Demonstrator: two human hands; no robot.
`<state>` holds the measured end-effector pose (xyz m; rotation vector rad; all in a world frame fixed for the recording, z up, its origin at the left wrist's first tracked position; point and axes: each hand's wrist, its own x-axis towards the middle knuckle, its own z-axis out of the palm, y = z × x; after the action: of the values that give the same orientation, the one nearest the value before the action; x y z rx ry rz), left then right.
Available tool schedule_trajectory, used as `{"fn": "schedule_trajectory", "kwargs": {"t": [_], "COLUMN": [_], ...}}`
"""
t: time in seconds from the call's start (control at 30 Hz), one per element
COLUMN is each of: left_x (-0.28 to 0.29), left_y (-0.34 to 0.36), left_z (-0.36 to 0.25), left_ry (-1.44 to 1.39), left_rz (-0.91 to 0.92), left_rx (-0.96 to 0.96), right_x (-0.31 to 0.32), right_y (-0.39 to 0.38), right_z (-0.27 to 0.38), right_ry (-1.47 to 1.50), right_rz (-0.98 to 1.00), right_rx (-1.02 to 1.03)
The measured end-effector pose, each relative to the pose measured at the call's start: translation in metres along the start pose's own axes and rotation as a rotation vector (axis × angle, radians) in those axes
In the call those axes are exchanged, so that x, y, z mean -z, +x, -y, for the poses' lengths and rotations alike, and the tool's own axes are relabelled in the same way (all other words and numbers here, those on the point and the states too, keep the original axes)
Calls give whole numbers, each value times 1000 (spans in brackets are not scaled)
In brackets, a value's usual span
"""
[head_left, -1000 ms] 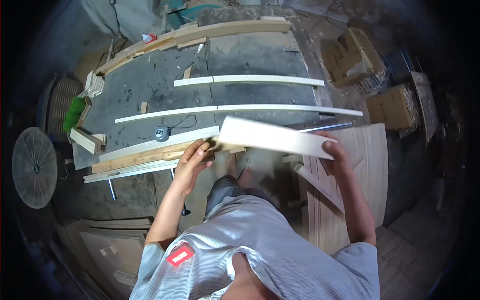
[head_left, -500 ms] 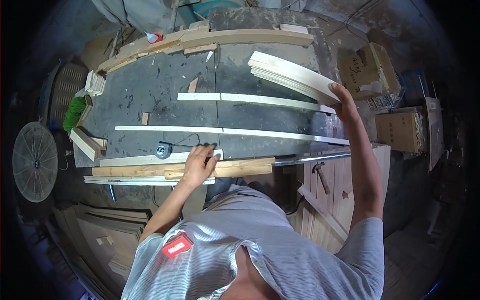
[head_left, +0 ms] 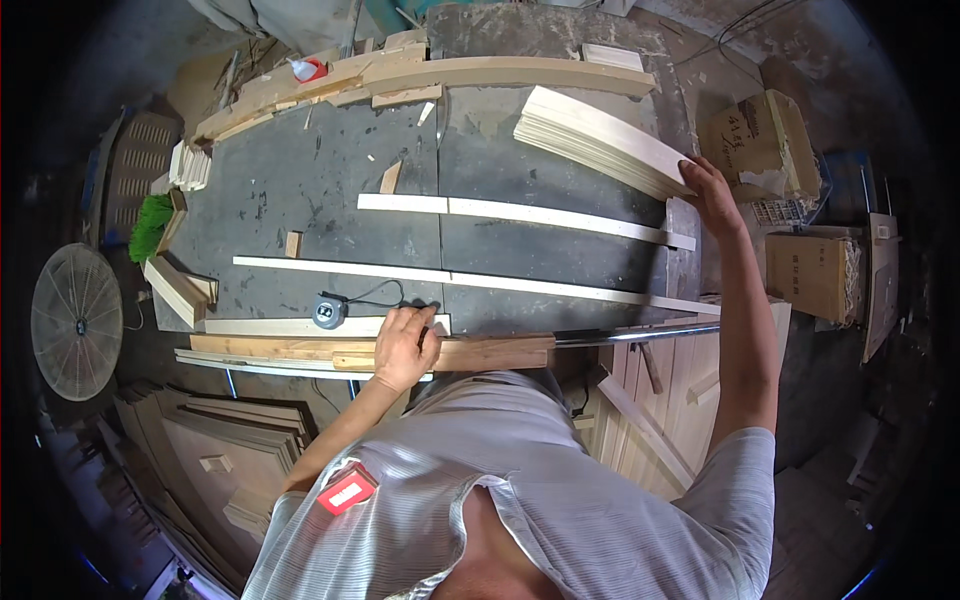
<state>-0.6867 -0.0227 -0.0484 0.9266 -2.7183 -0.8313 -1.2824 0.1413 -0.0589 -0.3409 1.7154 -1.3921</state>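
Note:
At the far right of the dark workbench (head_left: 330, 190), a stack of pale wooden boards (head_left: 605, 145) lies at a slant. My right hand (head_left: 712, 190) grips its near right end, with the thumb on top. My left hand (head_left: 405, 345) rests at the near edge, fingers laid over the right end of a pale board (head_left: 300, 326) and beside light brown wooden bars (head_left: 480, 351). A grey tape measure (head_left: 329, 310) sits left of that hand. Between my hands and the stack, two long white strips, a farther one (head_left: 520, 213) and a nearer one (head_left: 480, 281), run across the bench.
Long timber (head_left: 510, 73) lines the bench's far edge, near a red-and-white bottle (head_left: 308, 69). Small wood blocks and a green brush (head_left: 150, 227) lie at left. A fan (head_left: 80, 325) stands beyond. Cardboard boxes (head_left: 815, 275) stand at right; a hammer (head_left: 650, 368) lies below the rail.
My right hand and the board stack have shifted slightly away from me, uncovering the farther strip's right end. My left hand stays at the near edge. The whole view has shifted a little.

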Motion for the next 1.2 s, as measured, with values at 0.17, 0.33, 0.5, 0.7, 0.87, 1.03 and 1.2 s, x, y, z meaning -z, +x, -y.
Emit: {"fn": "schedule_trajectory", "kwargs": {"t": [0.17,0.33,0.5,0.7,0.87,1.03,1.2], "left_x": [1,-5,-5,7,27,-5,-3], "left_y": [-2,-2,5,-4,43,111,118], "left_z": [-1,1,0,1,-44,1,29], "left_ry": [39,27,18,-29,1,163,168], "left_rz": [-21,-93,-94,-105,-196,-209,-29], "left_rx": [-12,-51,-64,-47,-309,-287,-240], "right_x": [-30,-73,-63,-131,-252,-333,-321], "right_y": [-6,-13,-22,-100,-144,-123,-137], "right_z": [3,47,38,24,-45,-81,-100], "right_ry": [-736,-1223,-1188,-1056,-1082,-1045,-942], "right_rz": [-341,-65,-169,-142,73,70,-215], "right_rx": [662,750,1006,1065,940,974,731]}}
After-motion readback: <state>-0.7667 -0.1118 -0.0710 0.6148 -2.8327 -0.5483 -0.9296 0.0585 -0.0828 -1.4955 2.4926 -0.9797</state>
